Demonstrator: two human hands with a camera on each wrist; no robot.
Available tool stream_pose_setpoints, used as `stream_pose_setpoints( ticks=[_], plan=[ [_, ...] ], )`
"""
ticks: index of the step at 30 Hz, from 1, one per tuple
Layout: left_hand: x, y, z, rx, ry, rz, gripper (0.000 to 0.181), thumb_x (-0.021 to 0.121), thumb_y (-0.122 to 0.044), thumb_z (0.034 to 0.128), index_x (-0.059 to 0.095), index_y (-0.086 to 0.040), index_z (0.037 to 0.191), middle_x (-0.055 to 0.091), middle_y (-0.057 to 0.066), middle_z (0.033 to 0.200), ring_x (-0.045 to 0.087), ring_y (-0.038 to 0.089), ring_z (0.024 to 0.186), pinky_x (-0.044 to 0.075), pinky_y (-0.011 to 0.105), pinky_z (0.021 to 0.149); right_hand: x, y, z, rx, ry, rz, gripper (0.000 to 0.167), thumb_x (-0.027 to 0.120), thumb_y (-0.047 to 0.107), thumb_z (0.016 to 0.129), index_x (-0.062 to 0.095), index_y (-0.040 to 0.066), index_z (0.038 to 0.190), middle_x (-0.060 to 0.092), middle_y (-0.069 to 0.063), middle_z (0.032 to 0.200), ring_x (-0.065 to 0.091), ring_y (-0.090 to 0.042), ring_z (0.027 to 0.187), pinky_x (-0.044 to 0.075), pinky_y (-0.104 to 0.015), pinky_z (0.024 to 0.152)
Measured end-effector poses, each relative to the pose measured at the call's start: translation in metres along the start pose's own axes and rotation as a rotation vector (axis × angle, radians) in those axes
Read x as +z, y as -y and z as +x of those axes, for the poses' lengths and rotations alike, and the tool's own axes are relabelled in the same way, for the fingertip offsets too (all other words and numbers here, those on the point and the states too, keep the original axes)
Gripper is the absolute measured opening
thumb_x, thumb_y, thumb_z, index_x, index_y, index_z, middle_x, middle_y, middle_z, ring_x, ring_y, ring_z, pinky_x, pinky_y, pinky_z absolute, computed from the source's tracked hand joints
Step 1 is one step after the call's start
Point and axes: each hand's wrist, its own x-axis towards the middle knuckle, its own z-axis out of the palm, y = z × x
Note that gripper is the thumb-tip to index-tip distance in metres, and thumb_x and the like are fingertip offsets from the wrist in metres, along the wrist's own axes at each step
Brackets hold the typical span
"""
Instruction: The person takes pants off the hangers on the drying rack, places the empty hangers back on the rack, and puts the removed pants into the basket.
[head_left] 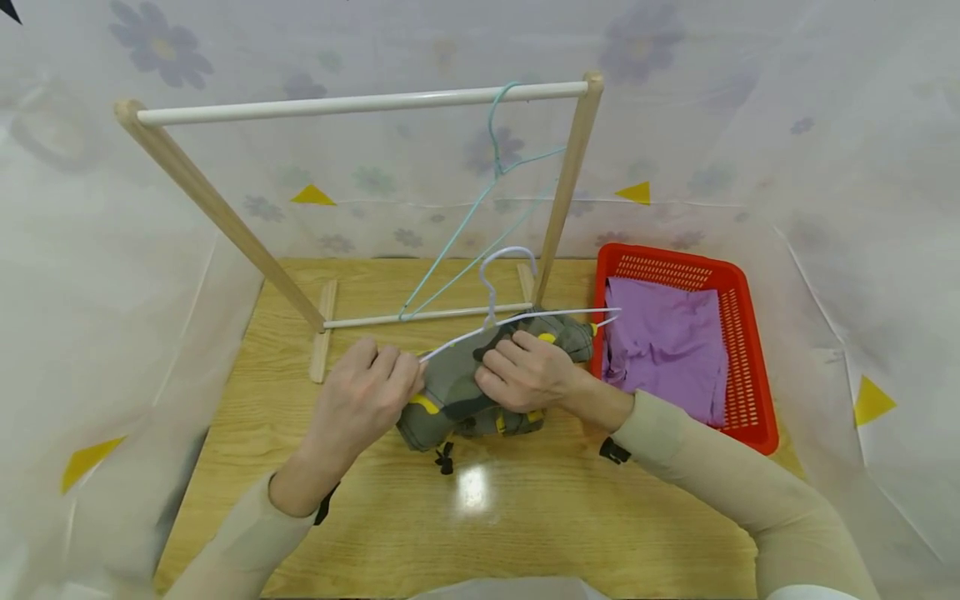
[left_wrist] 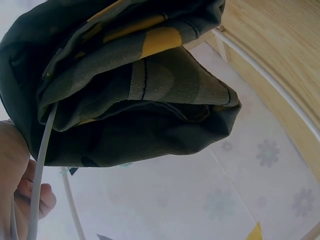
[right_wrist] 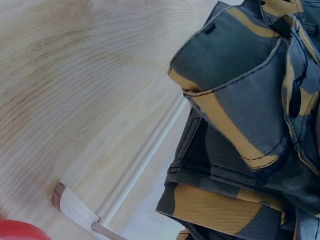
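Camouflage pants [head_left: 457,375] in grey-green with yellow patches are bunched over a white hanger [head_left: 555,312] above the table. My left hand [head_left: 367,396] grips the hanger's left end beside the cloth. My right hand [head_left: 525,372] holds the pants near their middle, its fingers curled into the fabric. In the left wrist view, the hanger [left_wrist: 42,155] runs into a fold of the pants [left_wrist: 150,132]. The right wrist view shows the pants' [right_wrist: 240,120] layered edges and yellow patches; my right hand is mostly hidden there. A black cord toggle [head_left: 445,458] dangles below the cloth.
Behind the pants stands a rack with wooden posts [head_left: 217,208] and a white top bar [head_left: 337,106]. A light-blue hanger [head_left: 465,225] hangs bare from the bar. At the right, a red basket [head_left: 753,375] holds folded purple cloth [head_left: 667,342]. The wooden table [head_left: 525,525] lies underneath.
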Motion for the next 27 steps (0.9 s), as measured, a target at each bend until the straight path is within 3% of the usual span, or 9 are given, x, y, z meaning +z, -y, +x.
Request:
stream_pose_setpoints(
  ticks=[10, 18, 27],
  plan=[
    [-0.002, -0.001, 0.0, -0.019, 0.031, -0.016, 0.047, 0.039, -0.015, 0.1134, 0.036, -0.008, 0.067, 0.032, 0.003, 0.057, 0.024, 0.017, 0.055, 0.028, 0.03, 0.055, -0.002, -0.004, 0.003, -0.028, -0.044, 0.032, 0.034, 0.047, 0.003, 0.099, 0.045, 0.013, 0.067, 0.04, 0.001, 0.06, 0.034, -0.012, 0.05, 0.033, -0.027, 0.048],
    [-0.006, -0.001, 0.004, -0.014, 0.116, -0.035, 0.047, 0.037, -0.018, 0.1152, 0.038, -0.007, 0.07, 0.035, 0.004, 0.057, 0.025, 0.018, 0.056, 0.029, 0.03, 0.057, -0.006, -0.009, 0.003, -0.053, -0.091, 0.045, 0.034, 0.046, -0.001, 0.094, 0.041, 0.014, 0.064, 0.034, 0.002, 0.058, 0.029, -0.011, 0.048, 0.029, -0.027, 0.048],
    [-0.012, -0.001, 0.008, -0.014, 0.18, -0.101, 0.047, 0.036, -0.025, 0.1164, 0.043, -0.007, 0.073, 0.043, 0.005, 0.059, 0.028, 0.018, 0.058, 0.032, 0.029, 0.055, -0.01, -0.015, 0.001, -0.043, -0.124, 0.068, 0.031, 0.045, -0.002, 0.093, 0.046, 0.01, 0.065, 0.038, 0.0, 0.059, 0.032, -0.014, 0.048, 0.029, -0.028, 0.047]
  ],
)
